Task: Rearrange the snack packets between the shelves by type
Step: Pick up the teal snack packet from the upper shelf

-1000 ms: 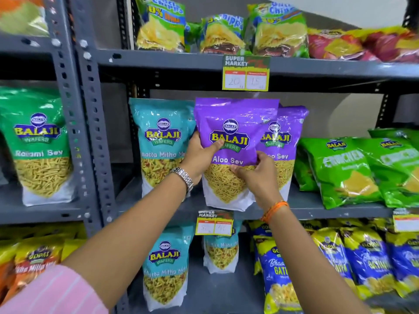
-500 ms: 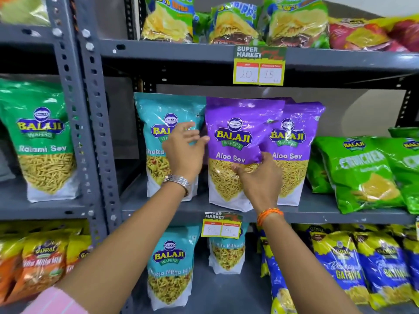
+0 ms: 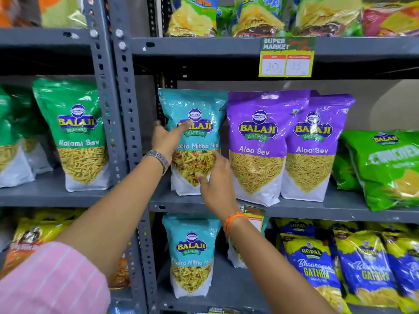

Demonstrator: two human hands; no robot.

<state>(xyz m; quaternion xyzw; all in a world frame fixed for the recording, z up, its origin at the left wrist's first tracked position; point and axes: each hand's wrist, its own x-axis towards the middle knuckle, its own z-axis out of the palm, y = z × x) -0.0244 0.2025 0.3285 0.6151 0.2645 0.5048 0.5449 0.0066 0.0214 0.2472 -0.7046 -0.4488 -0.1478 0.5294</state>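
A teal Khatta Mitha Mix packet [image 3: 197, 109] stands upright on the middle shelf [image 3: 317, 210]. My left hand [image 3: 167, 141] is spread against its left edge, with the thumb at the packet's side and a finger across the logo. My right hand [image 3: 215, 180] is spread over its lower right front. Neither hand is closed around it. Right beside it stand two purple Aloo Sev packets [image 3: 256, 141], [image 3: 317, 146], upright and overlapping, with no hand on them. Another teal Khatta Mitha Mix packet [image 3: 192, 257] stands on the shelf below.
Green Ratlami Sev packets [image 3: 77, 132] fill the left bay beyond the grey upright post [image 3: 122, 109]. Green Crunchex bags [image 3: 385, 168] lie at the right. Blue Gopal Gathiya bags [image 3: 313, 270] sit lower right. Chip bags [image 3: 256, 17] line the top shelf above a price tag [image 3: 286, 57].
Both hands have let go of the front purple Aloo Sev packet, which now stands on the shelf. They have moved left onto the teal Khatta Mitha Mix packet.
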